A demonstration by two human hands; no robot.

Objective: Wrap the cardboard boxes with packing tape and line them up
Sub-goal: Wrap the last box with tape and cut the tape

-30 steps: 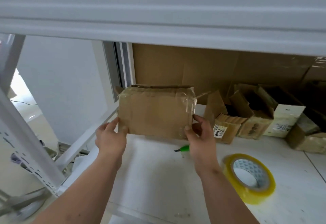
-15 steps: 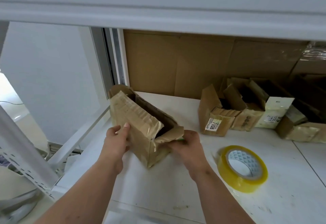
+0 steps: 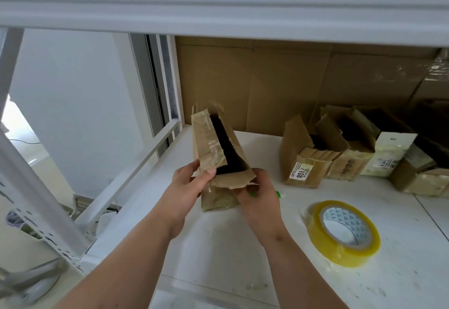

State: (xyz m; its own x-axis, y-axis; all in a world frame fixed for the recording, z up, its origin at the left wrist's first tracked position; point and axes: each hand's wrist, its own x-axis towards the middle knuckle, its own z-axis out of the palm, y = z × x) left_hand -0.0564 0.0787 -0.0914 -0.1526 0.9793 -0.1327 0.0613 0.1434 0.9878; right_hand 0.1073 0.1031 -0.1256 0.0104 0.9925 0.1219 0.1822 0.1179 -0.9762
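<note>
The left hand pinched the taped flap of the cardboard box while the right hand cupped its near end — likely to turn the open slit upward for sealing. It was raised near the shelf's left edge, the tape roll waiting toward the right.

Five cardboard boxes, one tape roll, two hands.

White shelf carries tape roll, open boxes.
</note>
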